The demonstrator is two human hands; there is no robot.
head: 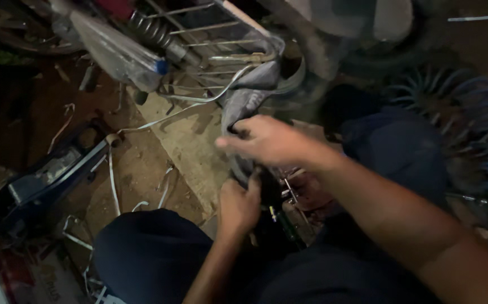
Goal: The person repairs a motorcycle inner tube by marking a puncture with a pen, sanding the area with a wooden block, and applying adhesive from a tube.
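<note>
My right hand [266, 141] reaches across the middle of the view and pinches a grey rag [246, 101] that hangs from a metal wire rack [221, 34]. Below it my left hand [237, 205] is closed around a dark upright part [269, 194] with thin metal rods beside it; what the part is stays unclear in the dim light. Both hands sit close together, the right one above the left. My dark-trousered knees fill the bottom of the view.
A coil spring with a red part [148, 28] and a clear plastic sheet [117, 50] lie at the top left. A dark flat machine part [47, 180] and white zip ties [111, 180] lie on the dirt floor. A finned wheel [463, 112] stands at right.
</note>
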